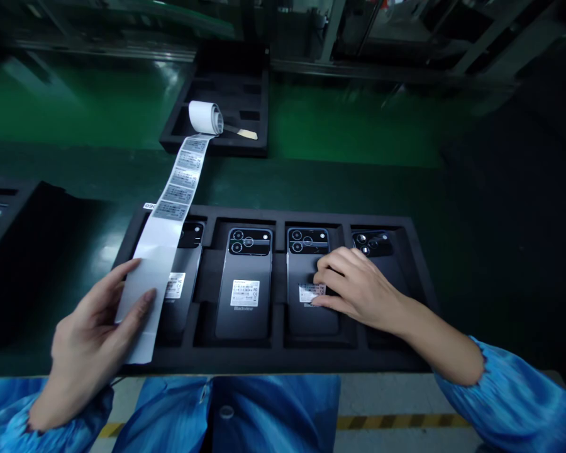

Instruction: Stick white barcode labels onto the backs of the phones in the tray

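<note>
My left hand [99,327] pinches the blank lower end of a label strip [158,251], which runs up to its roll [202,117]. A black foam tray [276,357] holds several dark phones lying back up. Over the third phone [311,324] from the left, my right hand [353,286] has its fingertips at a white label [307,294] on the phone's back. The second phone [244,321] carries a similar label [245,293]. Part of the leftmost phone [179,321] is behind the strip, its label partly visible. My right hand and wrist partly cover the rightmost phone [377,245].
Beyond the tray, a second black tray [259,148] bears the roll and a small tool with a pale end [248,134]. Another black tray [16,207] with a device stands at the left edge. The green table [358,138] runs beneath them.
</note>
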A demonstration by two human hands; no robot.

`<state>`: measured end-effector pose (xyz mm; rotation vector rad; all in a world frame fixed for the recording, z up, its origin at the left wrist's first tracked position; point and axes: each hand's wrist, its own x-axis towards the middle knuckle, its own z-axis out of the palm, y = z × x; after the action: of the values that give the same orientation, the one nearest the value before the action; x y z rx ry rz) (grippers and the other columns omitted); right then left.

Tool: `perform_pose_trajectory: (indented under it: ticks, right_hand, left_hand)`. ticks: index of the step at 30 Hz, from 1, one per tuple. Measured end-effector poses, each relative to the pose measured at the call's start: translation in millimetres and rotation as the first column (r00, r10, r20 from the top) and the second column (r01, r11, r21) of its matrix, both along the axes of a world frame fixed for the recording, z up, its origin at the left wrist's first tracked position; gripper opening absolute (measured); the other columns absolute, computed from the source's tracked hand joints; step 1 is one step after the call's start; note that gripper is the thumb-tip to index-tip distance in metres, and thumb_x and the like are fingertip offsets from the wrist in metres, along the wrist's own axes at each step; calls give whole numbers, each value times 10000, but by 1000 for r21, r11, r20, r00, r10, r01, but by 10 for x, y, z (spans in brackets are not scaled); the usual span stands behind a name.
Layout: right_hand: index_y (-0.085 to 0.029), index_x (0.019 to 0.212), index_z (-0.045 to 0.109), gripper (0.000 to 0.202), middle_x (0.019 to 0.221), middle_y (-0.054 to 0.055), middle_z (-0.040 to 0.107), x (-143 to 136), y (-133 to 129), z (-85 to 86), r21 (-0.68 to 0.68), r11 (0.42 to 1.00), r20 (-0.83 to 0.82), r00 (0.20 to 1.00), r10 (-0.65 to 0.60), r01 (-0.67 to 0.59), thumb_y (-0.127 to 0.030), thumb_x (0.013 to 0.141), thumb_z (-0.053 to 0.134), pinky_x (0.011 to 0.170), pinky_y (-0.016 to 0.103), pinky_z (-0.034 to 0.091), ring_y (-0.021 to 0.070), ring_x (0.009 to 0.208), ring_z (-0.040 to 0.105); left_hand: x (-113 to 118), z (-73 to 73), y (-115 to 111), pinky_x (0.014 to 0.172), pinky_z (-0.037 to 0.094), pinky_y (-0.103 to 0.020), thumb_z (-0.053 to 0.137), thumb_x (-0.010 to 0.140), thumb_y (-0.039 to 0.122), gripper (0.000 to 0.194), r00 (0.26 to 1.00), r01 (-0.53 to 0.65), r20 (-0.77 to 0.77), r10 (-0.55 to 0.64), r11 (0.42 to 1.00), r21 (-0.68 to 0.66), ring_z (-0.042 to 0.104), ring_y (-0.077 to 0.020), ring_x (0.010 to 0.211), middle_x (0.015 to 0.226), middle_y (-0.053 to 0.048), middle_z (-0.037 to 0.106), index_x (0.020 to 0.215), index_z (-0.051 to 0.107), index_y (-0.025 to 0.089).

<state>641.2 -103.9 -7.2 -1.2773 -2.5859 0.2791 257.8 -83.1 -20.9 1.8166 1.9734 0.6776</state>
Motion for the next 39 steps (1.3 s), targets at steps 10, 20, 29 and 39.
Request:
perform_pose_trajectory:
  ticks: [10,20,29,39]
  right_hand:
    - [-183,920,544,329,1296,126,451,59,147,-42,-12,997,5,997,71,-71,-492,962,440,926,494,236,313,1258,313]
    - [-160,1234,467,778,1382,193,333,13,184,-111,44,996,30,997,-74,73,-781,766,495,921,522,283,359,1216,333]
    - [-215,1343,438,750,1418,182,271,-109,307,-120,123,983,186,969,-161,140,-716,793,540,822,496,347,395,1138,353]
    - [-226,1397,377,1015,1459,161,201,-26,310,-80,65,993,187,976,-111,101,-819,611,625,872,532,284,408,1167,305]
  left_hand:
    - [70,81,2,547,546,-224,571,674,662,701,999,-37,6,37,999,-27,631,-179,703,954,-39,629,1243,549,253]
    - [28,12,-20,596,565,-201,614,682,609,634,999,-36,-19,36,999,5,644,-202,882,1007,-5,639,1240,547,315]
    - [93,67,-39,659,588,-258,624,683,582,655,999,-45,21,46,999,-23,631,-236,938,1077,-23,625,1268,525,303]
    - [66,60,-20,693,587,-285,621,669,594,672,999,-35,28,36,999,-36,633,-237,913,1067,-29,625,1263,527,293]
